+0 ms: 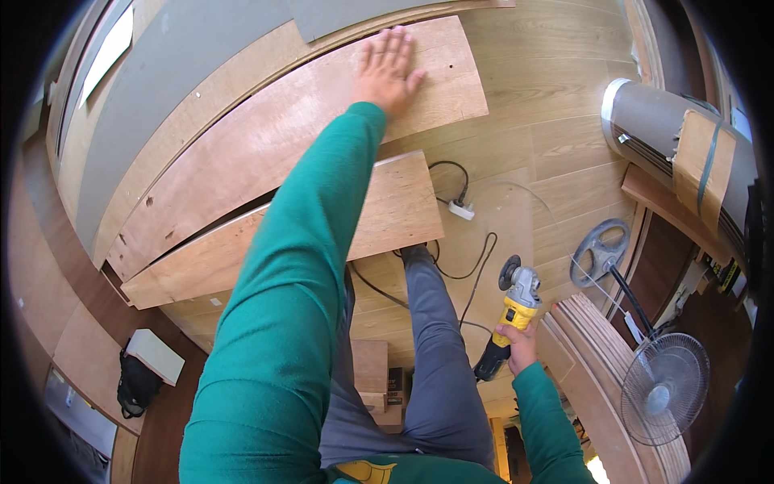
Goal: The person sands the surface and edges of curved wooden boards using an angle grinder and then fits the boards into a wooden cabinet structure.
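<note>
My left hand (389, 71) lies flat, fingers spread, near the far right end of a long plywood board (314, 101). That board has a few small dark holes. A second plywood board (395, 206) lies alongside it, nearer me, with a dark gap between them toward the left. In my right hand (518, 342) is a yellow and black angle grinder (518, 306), gripped round its body. Its disc (509, 273) points away from me and is apart from the boards. Whether the disc spins cannot be told.
Black cords and a white power strip (460, 210) lie on the wood floor beside my legs. A standing fan (661, 391) with a round base (601, 252) stands at right, near stacked panels (597, 347). A grey roll (669, 129) lies beyond. A black bag (137, 383) sits at left.
</note>
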`<state>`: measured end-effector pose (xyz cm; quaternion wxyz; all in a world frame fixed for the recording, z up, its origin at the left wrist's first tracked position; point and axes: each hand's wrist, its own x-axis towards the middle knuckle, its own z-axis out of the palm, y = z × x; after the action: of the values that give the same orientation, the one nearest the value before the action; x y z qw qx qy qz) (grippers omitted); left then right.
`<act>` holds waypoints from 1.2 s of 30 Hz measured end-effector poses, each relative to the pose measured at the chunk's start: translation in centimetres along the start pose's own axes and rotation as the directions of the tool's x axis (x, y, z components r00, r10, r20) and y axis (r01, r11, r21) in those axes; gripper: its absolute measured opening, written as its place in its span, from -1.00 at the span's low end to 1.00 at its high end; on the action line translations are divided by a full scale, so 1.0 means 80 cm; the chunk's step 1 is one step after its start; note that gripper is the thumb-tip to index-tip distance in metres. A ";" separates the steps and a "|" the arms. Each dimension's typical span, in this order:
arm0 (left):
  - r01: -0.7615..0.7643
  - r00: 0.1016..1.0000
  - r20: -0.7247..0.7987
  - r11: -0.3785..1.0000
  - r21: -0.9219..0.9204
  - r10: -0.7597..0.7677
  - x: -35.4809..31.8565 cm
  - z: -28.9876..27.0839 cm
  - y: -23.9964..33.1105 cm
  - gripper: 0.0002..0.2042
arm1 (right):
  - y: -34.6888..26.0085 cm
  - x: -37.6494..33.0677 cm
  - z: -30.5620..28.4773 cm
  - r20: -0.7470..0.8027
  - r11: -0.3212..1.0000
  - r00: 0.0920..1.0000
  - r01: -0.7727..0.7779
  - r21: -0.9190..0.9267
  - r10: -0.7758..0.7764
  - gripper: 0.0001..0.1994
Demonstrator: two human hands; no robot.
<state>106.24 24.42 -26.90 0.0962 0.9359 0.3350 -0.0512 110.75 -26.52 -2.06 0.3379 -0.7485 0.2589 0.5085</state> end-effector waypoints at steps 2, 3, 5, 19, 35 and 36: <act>0.076 0.993 -0.093 0.997 -0.009 -0.076 -0.018 0.003 -0.042 -0.27 | -0.003 -0.002 0.004 -0.001 1.000 1.000 0.015 0.011 -0.015 -0.64; 0.110 0.988 -0.100 0.992 -0.053 -0.115 -0.029 0.002 -0.055 -0.26 | -0.004 -0.004 0.005 -0.010 1.000 1.000 0.010 0.007 -0.010 -0.63; 0.176 0.975 -0.112 0.974 -0.145 -0.193 -0.060 -0.003 -0.074 -0.24 | -0.006 -0.006 0.006 -0.031 1.000 1.000 0.004 -0.002 -0.004 -0.63; 0.457 0.871 0.079 0.741 -0.491 -0.485 -0.445 -0.090 -0.044 -0.59 | -0.090 0.041 0.154 0.513 0.195 0.706 0.662 -0.724 -0.488 -0.52; 0.761 0.492 0.770 -0.229 -0.607 -0.406 -0.589 -0.143 0.078 -0.73 | -0.099 0.083 0.453 0.924 -0.525 0.353 0.764 -0.375 -0.146 -0.57; 0.775 0.487 0.780 -0.217 -0.594 -0.393 -0.587 -0.150 0.075 -0.72 | -0.100 0.083 0.454 0.926 -0.541 0.353 0.758 -0.366 -0.132 -0.56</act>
<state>74.24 -6.54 -6.78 0.6598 0.3388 0.6705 -0.0173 97.62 6.26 -15.63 -0.0600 -0.5785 -0.7151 0.3877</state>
